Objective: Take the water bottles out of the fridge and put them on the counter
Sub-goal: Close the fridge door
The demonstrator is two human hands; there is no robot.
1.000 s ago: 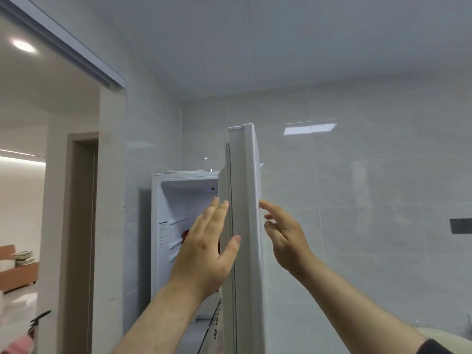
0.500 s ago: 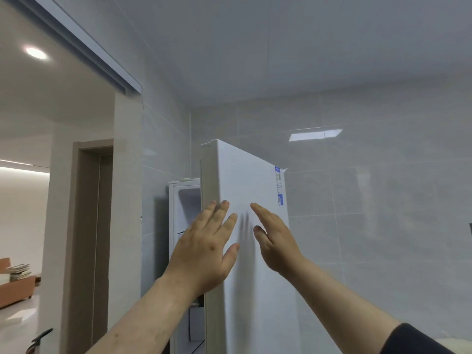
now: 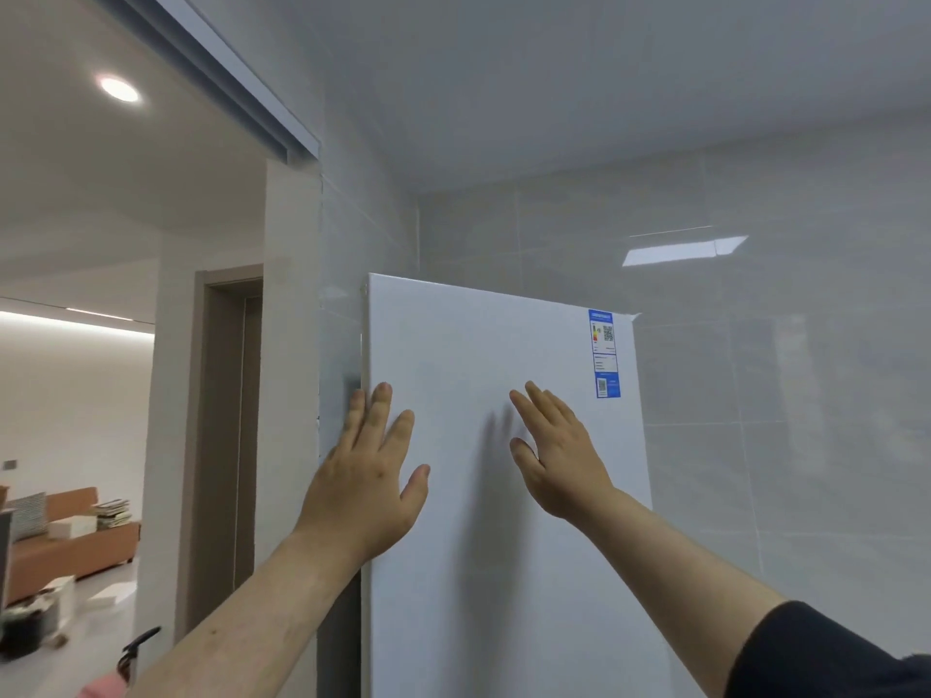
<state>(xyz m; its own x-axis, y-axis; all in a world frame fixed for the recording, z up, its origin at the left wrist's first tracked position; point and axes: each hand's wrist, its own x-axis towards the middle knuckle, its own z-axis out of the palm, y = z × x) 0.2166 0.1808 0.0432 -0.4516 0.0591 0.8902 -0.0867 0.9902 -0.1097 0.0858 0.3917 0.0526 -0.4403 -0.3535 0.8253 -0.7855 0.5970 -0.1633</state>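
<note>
Nearest the camera, two bare forearms reach up and forward; the right one ends in a dark sleeve (image 3: 826,652) at the lower right corner. The left hand (image 3: 360,488) is spread flat, its fingers (image 3: 379,410) splayed and holding nothing, lying against the left edge of the tall white fridge door (image 3: 483,571), with the outer fingers reaching past that edge. The right hand (image 3: 561,460) is likewise flat and empty, fingers straight and close together, placed on the door's face nearer its middle and throwing a soft shadow to its left. The two hands are near each other but apart.

The door's smooth front faces the camera and covers the fridge's inside, so the water bottles cannot be seen in this view, and no desk appears either. A blue energy label with a small code patch (image 3: 603,352) is stuck near the door's upper right corner.

Behind the fridge stands a glossy pale grey tiled wall (image 3: 781,375) carrying a bright window reflection. To the left, a brown door frame (image 3: 221,435) adjoins the wall's end. Farther off, through the opening, an orange sofa (image 3: 65,541) bears a striped cushion and stacked papers, under a round ceiling light (image 3: 119,89).
</note>
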